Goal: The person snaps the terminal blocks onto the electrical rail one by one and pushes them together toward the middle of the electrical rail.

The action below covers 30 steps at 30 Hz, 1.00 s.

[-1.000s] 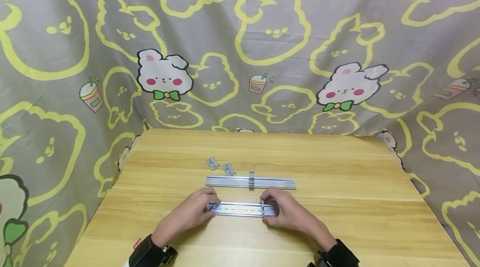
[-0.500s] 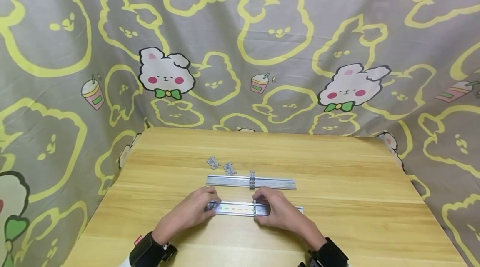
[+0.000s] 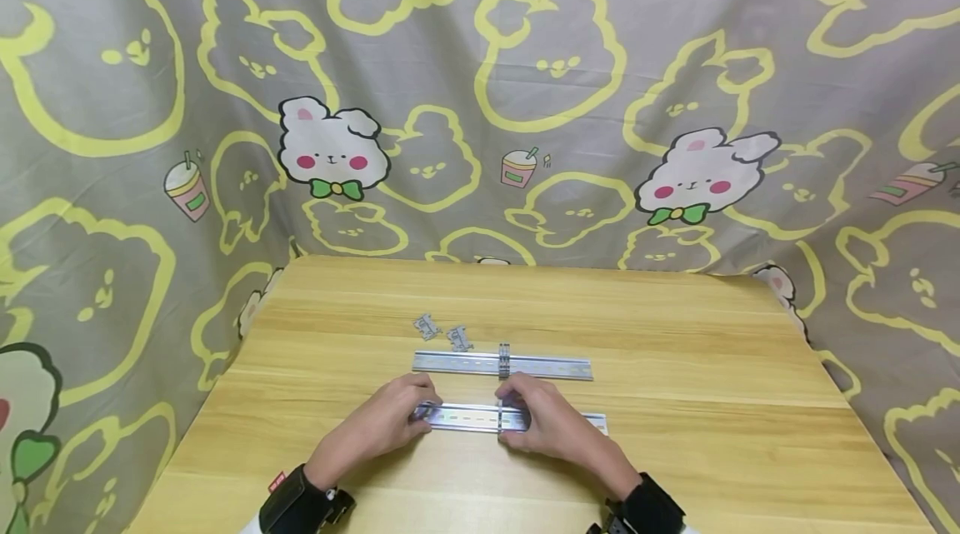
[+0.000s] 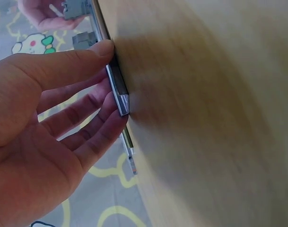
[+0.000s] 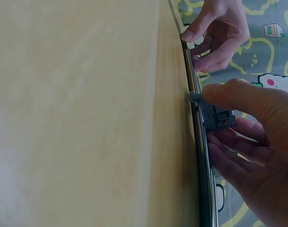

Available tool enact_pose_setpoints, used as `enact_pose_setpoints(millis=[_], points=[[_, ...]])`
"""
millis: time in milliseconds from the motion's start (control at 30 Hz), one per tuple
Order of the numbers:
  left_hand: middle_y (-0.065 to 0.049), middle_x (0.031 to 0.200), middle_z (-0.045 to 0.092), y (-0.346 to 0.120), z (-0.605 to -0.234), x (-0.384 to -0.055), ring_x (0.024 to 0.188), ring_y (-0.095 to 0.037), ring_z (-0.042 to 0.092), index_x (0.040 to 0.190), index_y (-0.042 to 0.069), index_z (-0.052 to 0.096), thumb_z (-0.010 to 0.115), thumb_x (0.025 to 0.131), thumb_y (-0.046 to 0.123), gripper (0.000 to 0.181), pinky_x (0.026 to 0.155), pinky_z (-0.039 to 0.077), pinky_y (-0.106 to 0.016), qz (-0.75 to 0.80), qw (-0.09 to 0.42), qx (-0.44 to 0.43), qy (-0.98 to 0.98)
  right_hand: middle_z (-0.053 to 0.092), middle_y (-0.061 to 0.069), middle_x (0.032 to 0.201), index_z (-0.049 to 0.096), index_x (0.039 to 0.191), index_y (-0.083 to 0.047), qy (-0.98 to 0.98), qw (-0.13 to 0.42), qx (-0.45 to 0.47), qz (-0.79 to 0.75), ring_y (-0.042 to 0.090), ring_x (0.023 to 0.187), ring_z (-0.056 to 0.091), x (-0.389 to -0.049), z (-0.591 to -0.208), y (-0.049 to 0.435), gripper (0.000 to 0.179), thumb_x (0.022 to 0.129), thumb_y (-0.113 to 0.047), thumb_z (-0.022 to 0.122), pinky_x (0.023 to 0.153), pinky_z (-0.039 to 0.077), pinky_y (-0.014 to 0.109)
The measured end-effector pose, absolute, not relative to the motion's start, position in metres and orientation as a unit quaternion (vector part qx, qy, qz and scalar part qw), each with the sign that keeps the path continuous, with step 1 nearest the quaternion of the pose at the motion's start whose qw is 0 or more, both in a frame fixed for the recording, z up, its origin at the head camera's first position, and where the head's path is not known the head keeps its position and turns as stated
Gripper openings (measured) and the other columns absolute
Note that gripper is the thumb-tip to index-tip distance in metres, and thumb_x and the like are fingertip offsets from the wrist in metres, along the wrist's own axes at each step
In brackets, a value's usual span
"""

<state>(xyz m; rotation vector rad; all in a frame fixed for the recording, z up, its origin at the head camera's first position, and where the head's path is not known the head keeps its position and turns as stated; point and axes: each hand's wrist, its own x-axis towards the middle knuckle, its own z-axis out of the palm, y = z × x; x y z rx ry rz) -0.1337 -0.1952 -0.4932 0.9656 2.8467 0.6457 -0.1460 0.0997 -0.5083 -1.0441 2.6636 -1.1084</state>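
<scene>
A slotted metal DIN rail (image 3: 465,417) lies on the table in front of the person. The left hand (image 3: 386,421) holds its left end between thumb and fingers; in the left wrist view the rail's cut end (image 4: 123,108) shows beside the fingertips. A thin grey DIN rail clip (image 5: 217,117) sits across this rail, standing up from it. Thumb and fingers of the right hand (image 3: 551,421) pinch the clip from its near and far sides. The right hand covers part of the rail, whose right end (image 3: 597,421) shows beyond it.
Behind the held rail lies a second DIN rail (image 3: 457,362), parallel to it, with several grey clips (image 3: 504,360) standing side by side on it. Two loose grey clips (image 3: 426,326) lie flat farther back on the wooden table (image 3: 675,334). A patterned curtain (image 3: 450,59) surrounds the table.
The right hand has slid leftward along the near rail with the grey clip, uncovering the rail's right end. The left hand has kept its hold on the left end.
</scene>
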Motion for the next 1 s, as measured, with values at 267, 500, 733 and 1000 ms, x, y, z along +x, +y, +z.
enact_pose_setpoints(millis=[267,500,733,1000], points=[[0.000,0.104,0.067,-0.196,-0.495,-0.134,0.093,-0.014,0.064,0.109,0.007,0.077,0.086,0.080,0.011,0.031,0.085,0.059,-0.031,0.214,0.034,0.315,0.924,0.068,0.004,0.111,0.063,0.118,-0.005,0.868,0.025,-0.350,-0.352,0.017,0.100,0.066,-0.144,-0.508,0.100,0.055,0.073,-0.015,0.092,0.091,0.058,0.030],[0.000,0.105,0.067,-0.197,-0.495,-0.134,0.093,-0.013,0.063,0.110,0.007,0.077,0.086,0.080,0.012,0.032,0.085,0.059,-0.031,0.216,0.034,0.311,0.925,0.067,0.003,0.112,0.062,0.122,-0.006,0.870,0.027,-0.346,-0.351,0.017,0.101,0.066,-0.143,-0.508,0.100,0.058,0.073,-0.016,0.092,0.091,0.058,0.031],[0.000,0.105,0.067,-0.196,-0.495,-0.134,0.093,-0.012,0.063,0.109,0.007,0.077,0.086,0.080,0.011,0.030,0.085,0.059,-0.029,0.222,0.036,0.311,0.923,0.067,0.005,0.118,0.061,0.129,-0.007,0.864,0.055,-0.342,-0.366,0.020,0.106,0.067,-0.146,-0.487,0.105,0.062,0.080,-0.032,0.089,0.093,0.058,0.036],[0.001,0.104,0.066,-0.197,-0.495,-0.134,0.093,-0.012,0.063,0.108,0.007,0.077,0.086,0.079,0.010,0.030,0.084,0.059,-0.028,0.227,0.033,0.309,0.923,0.067,0.002,0.118,0.067,0.123,-0.010,0.863,0.048,-0.392,-0.316,0.024,0.106,0.066,-0.189,-0.434,0.090,0.034,0.092,-0.018,0.079,0.091,0.059,0.039]])
